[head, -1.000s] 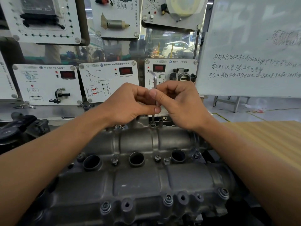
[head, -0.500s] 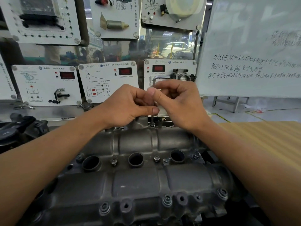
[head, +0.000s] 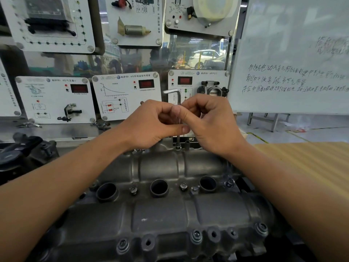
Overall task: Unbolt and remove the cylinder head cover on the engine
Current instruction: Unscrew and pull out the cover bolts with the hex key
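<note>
Cylinder head cover of dull grey cast metal (head: 160,220) lies on the engine, low in the middle of the view. At its far edge a silver L-shaped hex key (head: 178,97) stands upright in a small bolt (head: 177,146). The left hand (head: 151,125) and right hand (head: 213,127) both pinch its shaft, fingers curled.

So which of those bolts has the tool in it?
The bolt on the cover's far edge: the hex key stands upright in it. The others have no tool.
</note>
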`<action>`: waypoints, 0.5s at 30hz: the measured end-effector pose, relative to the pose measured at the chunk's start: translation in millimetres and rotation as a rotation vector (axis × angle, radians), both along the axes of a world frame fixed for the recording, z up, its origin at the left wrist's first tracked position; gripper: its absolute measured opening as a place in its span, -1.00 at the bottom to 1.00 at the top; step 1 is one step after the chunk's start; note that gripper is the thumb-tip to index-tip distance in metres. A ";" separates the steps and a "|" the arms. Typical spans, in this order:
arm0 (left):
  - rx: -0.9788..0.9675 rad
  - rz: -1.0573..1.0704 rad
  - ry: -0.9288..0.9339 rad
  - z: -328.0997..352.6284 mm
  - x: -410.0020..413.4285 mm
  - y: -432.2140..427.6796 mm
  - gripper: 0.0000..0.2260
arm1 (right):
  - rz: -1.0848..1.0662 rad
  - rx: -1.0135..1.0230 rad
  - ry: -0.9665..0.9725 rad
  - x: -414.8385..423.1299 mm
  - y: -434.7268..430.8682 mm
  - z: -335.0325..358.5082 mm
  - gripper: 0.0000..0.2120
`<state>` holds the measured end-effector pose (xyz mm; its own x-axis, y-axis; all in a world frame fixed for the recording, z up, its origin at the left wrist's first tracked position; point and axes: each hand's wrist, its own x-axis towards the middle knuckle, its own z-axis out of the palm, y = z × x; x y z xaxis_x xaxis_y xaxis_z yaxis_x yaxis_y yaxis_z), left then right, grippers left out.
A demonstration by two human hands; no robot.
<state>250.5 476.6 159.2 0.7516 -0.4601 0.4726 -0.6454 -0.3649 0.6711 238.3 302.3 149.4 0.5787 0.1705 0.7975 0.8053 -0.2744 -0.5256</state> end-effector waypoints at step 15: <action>-0.063 -0.025 0.003 -1.3 -3.4 2.0 -0.81 | 0.020 0.030 -0.009 -1.7 1.6 -2.6 -0.89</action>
<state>247.1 478.6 157.9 0.7419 -0.4480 0.4989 -0.6515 -0.3060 0.6942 236.7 303.8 146.8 0.5679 0.1581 0.8077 0.8153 -0.2426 -0.5258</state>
